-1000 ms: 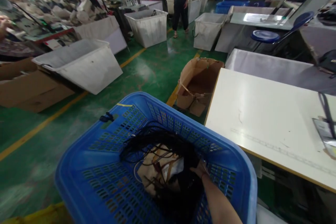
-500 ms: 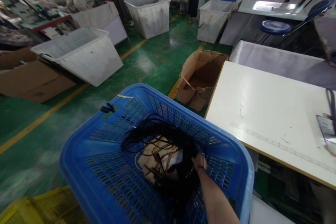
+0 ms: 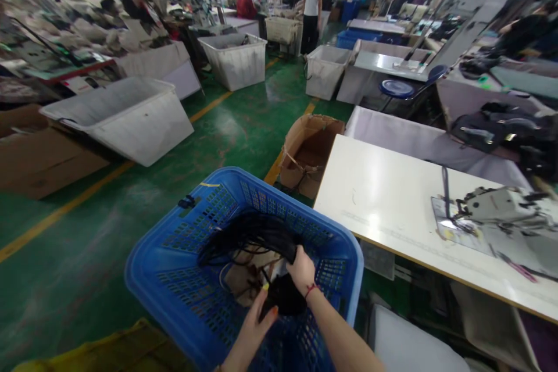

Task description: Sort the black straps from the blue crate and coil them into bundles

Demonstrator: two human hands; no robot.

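Both of my hands reach down into a blue plastic basket [image 3: 150, 244] with slotted walls. My right hand [image 3: 303, 272] is closed around one end of a bundle of black cords [image 3: 257, 232], which arches across the basket. A red string circles that wrist. Lower down, my left hand [image 3: 255, 325] has its thumb and fingers apart, beside a dark mass [image 3: 285, 296] under my right hand; whether it touches this is unclear. Pale and brown scraps [image 3: 242, 282] lie at the basket's bottom, partly covered by the cords.
To the right is a white table [image 3: 383, 203] with a sewing machine [image 3: 501, 206]. Beyond the basket sits an open cardboard box [image 3: 305, 148]. White bins [image 3: 161, 128] line the green aisle, where a person [image 3: 311, 9] stands. A yellow crate [image 3: 117, 351] is at lower left.
My left hand has come into the basket. The black cords are now gathered in my right hand, raised a little. My view has tilted up, showing more of the room and the sewing machine.
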